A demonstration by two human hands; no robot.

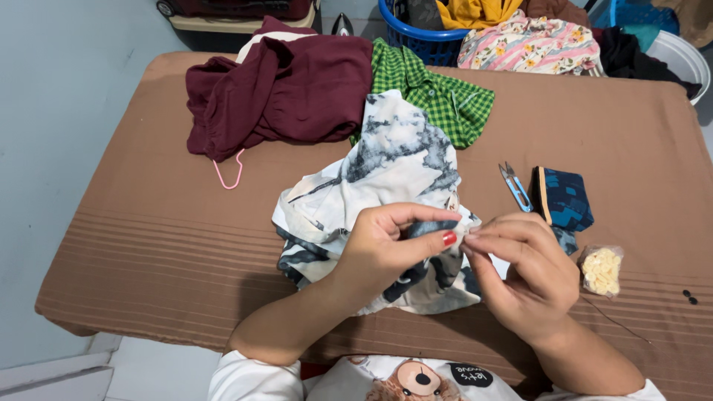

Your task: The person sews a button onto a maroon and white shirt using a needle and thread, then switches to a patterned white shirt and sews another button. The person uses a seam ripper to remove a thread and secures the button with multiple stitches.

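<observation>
A brown padded table (186, 223) is bearing a maroon garment (282, 93) at its far side; a marbled white-and-grey garment (386, 186) is lying mid-table; the left hand (386, 249) is pinching its edge; the right hand (523, 275) is pinching just beside; blue snips (515, 186) are lying near

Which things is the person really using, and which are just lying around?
In use:
left hand and right hand, pinching the white and grey cloth
thread snips
blue pouch
bag of buttons

Lying about:
maroon garment
green checked shirt
pink hanger
blue basket
</observation>
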